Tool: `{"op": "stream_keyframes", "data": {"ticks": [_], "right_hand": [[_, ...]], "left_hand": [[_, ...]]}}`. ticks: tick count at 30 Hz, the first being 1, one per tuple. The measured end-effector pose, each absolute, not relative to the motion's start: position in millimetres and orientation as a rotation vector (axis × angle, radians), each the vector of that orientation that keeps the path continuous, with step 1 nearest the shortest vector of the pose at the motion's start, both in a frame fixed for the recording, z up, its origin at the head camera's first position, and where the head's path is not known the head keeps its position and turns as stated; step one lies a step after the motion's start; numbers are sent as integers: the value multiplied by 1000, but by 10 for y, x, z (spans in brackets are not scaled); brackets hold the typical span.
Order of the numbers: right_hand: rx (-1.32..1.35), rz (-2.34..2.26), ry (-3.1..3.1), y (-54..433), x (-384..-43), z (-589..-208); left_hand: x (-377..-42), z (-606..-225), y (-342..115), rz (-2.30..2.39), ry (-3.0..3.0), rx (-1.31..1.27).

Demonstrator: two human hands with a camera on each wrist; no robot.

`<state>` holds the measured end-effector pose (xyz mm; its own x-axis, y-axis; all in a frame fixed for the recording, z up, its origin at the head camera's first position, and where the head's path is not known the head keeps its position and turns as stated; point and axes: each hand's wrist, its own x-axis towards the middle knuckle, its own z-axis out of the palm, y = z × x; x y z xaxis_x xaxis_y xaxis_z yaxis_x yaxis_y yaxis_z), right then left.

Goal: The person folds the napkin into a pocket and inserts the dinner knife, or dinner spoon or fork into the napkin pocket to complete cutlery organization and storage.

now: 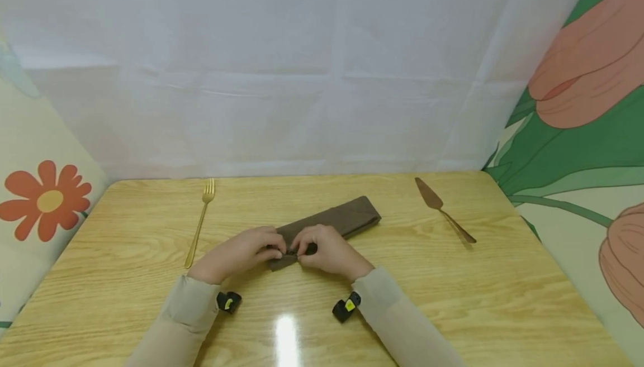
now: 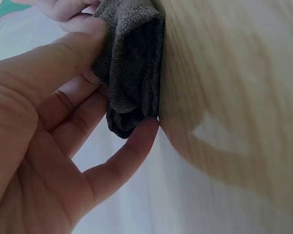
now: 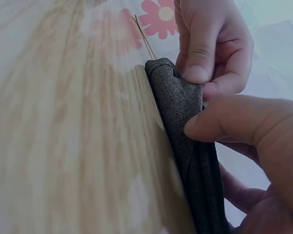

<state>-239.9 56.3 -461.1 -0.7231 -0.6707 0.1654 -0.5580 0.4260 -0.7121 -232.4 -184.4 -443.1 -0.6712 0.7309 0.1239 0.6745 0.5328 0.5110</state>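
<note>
A dark brown folded cloth napkin [image 1: 348, 217] lies slantwise on the table as a long narrow strip. My left hand [image 1: 245, 251] pinches the near edge towards its left end, thumb against fingers. Close beside it, my right hand [image 1: 328, 251] pinches the same edge between thumb and fingers. In the left wrist view the layered end of the napkin [image 2: 132, 58] shows, with a fingertip touching its lower corner. The right wrist view shows both thumbs pressing on the side of the napkin [image 3: 173, 100]; parts of the fingers are hidden behind it.
On the wooden table [image 1: 503, 289], a gold fork [image 1: 199, 227] lies to the left of the napkin. A copper-coloured cake server [image 1: 431, 196] lies to the right. A white sheet [image 1: 302, 76] hangs behind the table, with flower-patterned cloth at both sides.
</note>
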Motion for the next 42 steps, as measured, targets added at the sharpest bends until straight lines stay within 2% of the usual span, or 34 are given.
{"op": "stream_keyframes", "data": {"ticks": [26, 42], "right_hand": [[-1080, -1234, 2453, 552, -2407, -4629], [-1075, -1192, 2501, 574, -2401, -4613]], "left_hand": [[-2370, -4480, -1869, 955, 2549, 1222], [-2376, -4464, -1863, 866, 2577, 1267]]}}
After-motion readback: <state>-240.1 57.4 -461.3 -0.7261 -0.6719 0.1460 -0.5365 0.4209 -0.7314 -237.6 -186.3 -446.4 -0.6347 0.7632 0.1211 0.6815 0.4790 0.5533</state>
